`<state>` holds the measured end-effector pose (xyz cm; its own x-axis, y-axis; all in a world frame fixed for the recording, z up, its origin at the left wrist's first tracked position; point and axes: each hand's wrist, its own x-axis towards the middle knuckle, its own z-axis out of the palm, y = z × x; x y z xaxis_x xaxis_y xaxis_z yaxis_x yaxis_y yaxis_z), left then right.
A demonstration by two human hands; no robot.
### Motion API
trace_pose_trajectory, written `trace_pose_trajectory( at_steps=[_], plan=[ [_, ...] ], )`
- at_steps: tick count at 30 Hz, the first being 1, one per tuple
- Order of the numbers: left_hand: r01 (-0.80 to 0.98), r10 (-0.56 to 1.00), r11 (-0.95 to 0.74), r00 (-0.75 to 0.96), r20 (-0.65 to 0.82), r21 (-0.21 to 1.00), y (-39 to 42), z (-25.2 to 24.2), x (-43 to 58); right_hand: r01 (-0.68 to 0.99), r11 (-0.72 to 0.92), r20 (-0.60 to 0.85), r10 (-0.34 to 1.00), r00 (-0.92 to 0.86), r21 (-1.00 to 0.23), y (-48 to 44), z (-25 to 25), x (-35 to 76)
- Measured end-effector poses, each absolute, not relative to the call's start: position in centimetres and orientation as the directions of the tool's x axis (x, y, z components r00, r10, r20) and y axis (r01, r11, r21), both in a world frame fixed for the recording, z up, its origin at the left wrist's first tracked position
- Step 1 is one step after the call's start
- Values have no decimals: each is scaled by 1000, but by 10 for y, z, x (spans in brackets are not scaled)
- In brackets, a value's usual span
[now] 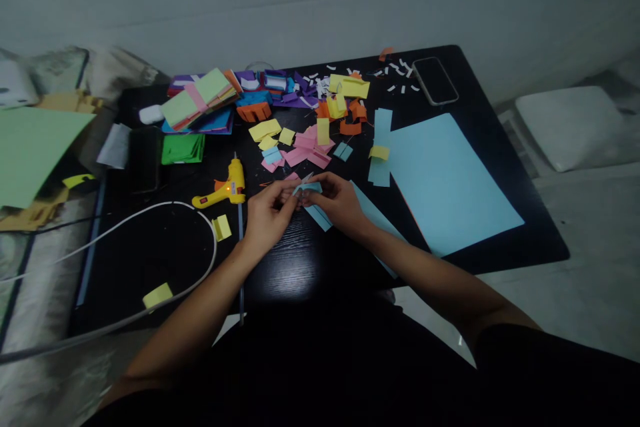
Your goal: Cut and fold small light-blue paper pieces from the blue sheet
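Near the middle of the frame, the person's two bare hands meet over the black table (295,263), and between their fingertips sits a small light-blue paper piece (315,186). As far as I can make out from where I stand, the left hand (267,215) pinches its left end between thumb and fingers, while the right hand (341,203) grips the other side, thumb nearest the body. A pale, pointed sliver (307,178) pokes up by the fingers; I can't tell what it is.

Paper like that should weigh almost nothing, thin but crisp enough to keep a fold, easily creased or torn if squeezed hard. I'd judge the edges the best place to take it, with a light pinch, leaving the flat face alone.

Just below the fingers lies a creased blue strip (320,217); a longer blue strip (373,210) runs partly under the right forearm. Beyond the fingertips, pink paper pieces (309,149) lie heaped. Left of centre, near the left hand, rests a yellow glue gun (235,185), a small light glowing on it. Farther out, right of centre, a large light-blue sheet (450,180) lies flat, and a phone (436,81) rests at the upper right.
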<state>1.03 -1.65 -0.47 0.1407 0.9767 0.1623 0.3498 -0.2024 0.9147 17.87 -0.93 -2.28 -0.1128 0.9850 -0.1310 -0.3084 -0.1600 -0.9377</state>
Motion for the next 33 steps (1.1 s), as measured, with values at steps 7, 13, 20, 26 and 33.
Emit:
trace_pose_trajectory(
  at_steps=[7,13,20,26,33],
  plan=[
    [331,978,-200,125,168,922,-17,-4,12,-272,-160,-132,984,-117,-949,-9,-23,180],
    [351,979,-198,111,169,915,-16,-4,13,-282,-185,-143,976,-163,-941,-9,-21,180],
    [371,973,-226,121,194,901,-18,-3,14,-258,-131,-106,988,-108,-957,-10,-26,177],
    [374,982,-188,77,172,908,-19,-6,17,-271,-130,-106,989,-101,-954,-12,-25,173],
    [388,982,-186,46,182,903,-21,-5,20,-218,-71,-61,997,-55,-973,-19,-23,170]
  ],
)
